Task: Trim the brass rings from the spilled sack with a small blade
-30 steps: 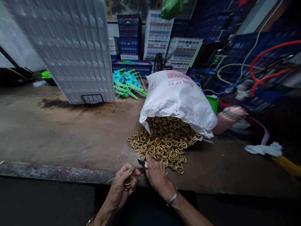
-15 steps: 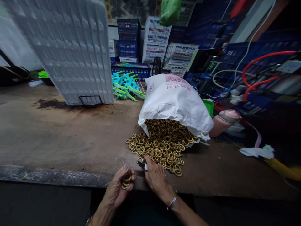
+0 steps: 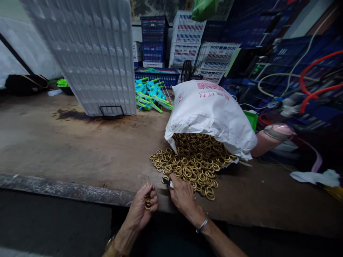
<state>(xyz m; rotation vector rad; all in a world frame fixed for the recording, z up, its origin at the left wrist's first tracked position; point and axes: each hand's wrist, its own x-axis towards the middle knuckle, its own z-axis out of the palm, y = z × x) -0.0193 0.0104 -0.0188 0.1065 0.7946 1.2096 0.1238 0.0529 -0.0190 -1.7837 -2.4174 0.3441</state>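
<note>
My left hand (image 3: 142,208) is closed around several brass-coloured rings (image 3: 147,204), which show between the curled fingers and palm at the table's front edge. My right hand (image 3: 183,196) grips a small tool with a flat black tip (image 3: 166,181) and a white part; the rest is hidden in the fingers. Its tip lies over a single ring at the near left side of a loose heap of rings (image 3: 187,166). The heap spills from the mouth of a white woven sack (image 3: 211,110) with red print, lying on its side.
On the wooden table (image 3: 80,150), a tall translucent ribbed panel (image 3: 91,60) stands in a black wire holder at left. Turquoise and green plastic pieces (image 3: 151,94) lie behind it. A pink bottle (image 3: 274,137) leans right of the sack. Stacked crates (image 3: 187,34) fill the back.
The view has shifted, so the scene sits further right. My left hand has turned and closed more tightly over its rings. The black tip now overlaps the single ring at the heap's edge.
</note>
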